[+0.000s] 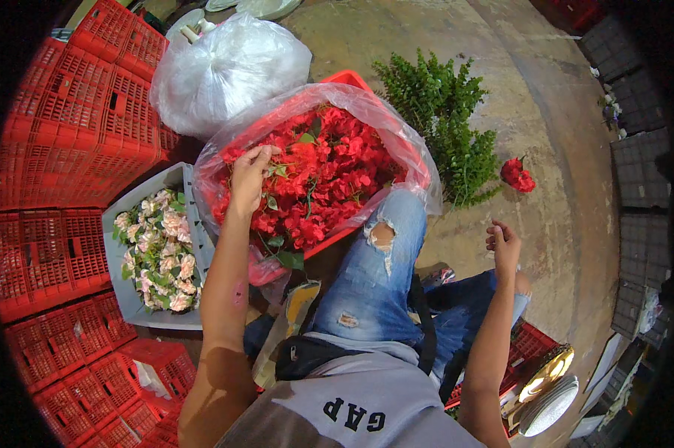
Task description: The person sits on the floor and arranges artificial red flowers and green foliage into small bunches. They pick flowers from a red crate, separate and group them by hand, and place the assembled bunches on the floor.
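Observation:
My left hand (251,178) reaches over the left part of a heap of red artificial flowers (342,159). Its thumb and forefinger are brought close together among the blooms and thin green stems; whether they grip a stem is not clear. The flowers fill a red plastic crate (345,78) lined with a clear plastic bag (412,131), which rests against my knee. Off to the right, my right hand (505,246) hovers above my other leg, fingers loosely curled, nothing visible in it. A single red flower cluster (518,175) lies on the floor beyond that hand.
Green artificial foliage (435,112) lies right of the crate. A grey bin (113,241) of pale pink artificial roses (169,235) stands at left, before stacked red crates (85,112). Behind sits a stuffed clear bag (230,67). Plate-like discs (550,406) lean at lower right.

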A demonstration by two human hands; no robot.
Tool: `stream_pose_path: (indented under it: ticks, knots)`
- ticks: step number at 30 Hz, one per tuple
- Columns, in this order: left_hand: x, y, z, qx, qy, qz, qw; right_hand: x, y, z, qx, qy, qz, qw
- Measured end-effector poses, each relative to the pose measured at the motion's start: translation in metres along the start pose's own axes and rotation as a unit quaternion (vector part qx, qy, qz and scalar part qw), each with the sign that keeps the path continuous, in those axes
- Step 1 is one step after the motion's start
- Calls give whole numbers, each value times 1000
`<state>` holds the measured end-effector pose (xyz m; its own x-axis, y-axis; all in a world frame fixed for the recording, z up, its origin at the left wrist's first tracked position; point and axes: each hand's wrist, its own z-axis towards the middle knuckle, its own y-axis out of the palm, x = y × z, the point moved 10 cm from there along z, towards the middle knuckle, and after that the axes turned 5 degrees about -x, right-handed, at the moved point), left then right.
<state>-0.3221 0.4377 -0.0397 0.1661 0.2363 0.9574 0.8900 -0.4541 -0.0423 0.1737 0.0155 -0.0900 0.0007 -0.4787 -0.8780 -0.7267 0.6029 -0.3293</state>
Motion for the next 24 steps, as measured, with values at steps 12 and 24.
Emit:
stream_pose_path:
  ticks: [12, 24]
  knots:
    - [139, 254, -166, -85, 469, 297, 827, -199, 239, -64, -391, 66, 279, 875]
    - [-8, 181, -13, -70, 232, 336, 910, 8, 106, 8, -83, 68, 134, 985]
